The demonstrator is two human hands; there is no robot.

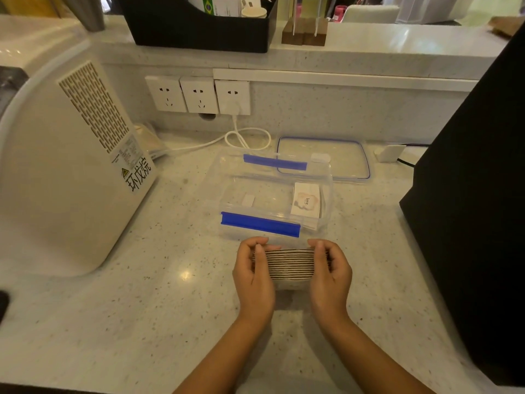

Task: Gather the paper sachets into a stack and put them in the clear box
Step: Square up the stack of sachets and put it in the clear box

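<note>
Both hands hold a stack of paper sachets (292, 265) between them, the left hand (253, 275) closed on one end and the right hand (331, 275) closed on the other, just above the speckled counter (170, 308). Only the sachets' edges show, as thin brown and white lines; the ends of the stack are covered by the fingers, and its underside is out of sight, so it is hard to say whether it touches the counter. Nothing printed on the sachets can be read.

Just beyond the stack stands the clear box (272, 194), open, with a blue clip (260, 224) on its near side and another blue clip (275, 162) on its far side. Inside it, toward the right-hand end, lies a small white card (305, 200) with the word "love"; a smaller white slip in the middle is too blurred to make out. The box's walls are see-through and hard to trace. Its lid (324, 157), clear with a blue rim, lies flat past the box, to the right.

Far to the left of the grip sits a white appliance (71, 172) with a vent grille, cut off at the frame edge. A white cable (244, 137) loops behind the box, plugged into one of the wall sockets (199, 95). To the right, a black object (477, 194) blocks that side and runs out of view. A black tray (199, 24) sits on the ledge above.
</note>
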